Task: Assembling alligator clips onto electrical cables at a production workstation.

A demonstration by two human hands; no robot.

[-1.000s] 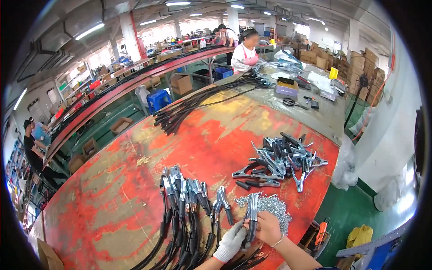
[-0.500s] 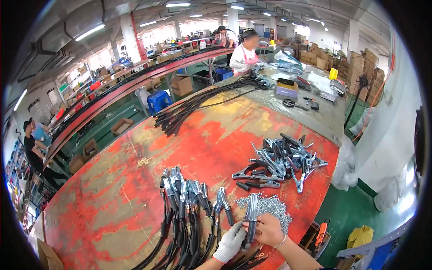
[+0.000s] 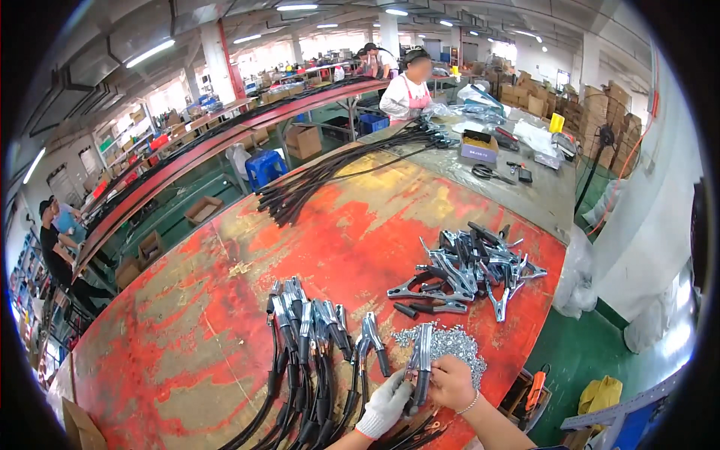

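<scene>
My left hand (image 3: 386, 403), in a white glove, and my bare right hand (image 3: 452, 382) both grip one metal clamp (image 3: 421, 356) with black handles, held upright over the near edge of the red table (image 3: 225, 315). Right behind it lies a heap of small silvery screws (image 3: 450, 343). To the left, several finished clamps on black cables (image 3: 307, 330) lie side by side, their cables running toward me. A pile of loose clamps (image 3: 469, 266) sits farther right on the table.
A bundle of long black cables (image 3: 337, 169) lies across the far end of the table. A person in a pink apron (image 3: 406, 88) works beyond it, beside boxes, bags and scissors (image 3: 484, 171). Another person (image 3: 56, 247) stands at far left. An orange tool (image 3: 534, 386) lies below the table edge.
Both hands stay on the clamp near the table edge; the clamp has shifted only slightly. Nothing else on the table has moved.
</scene>
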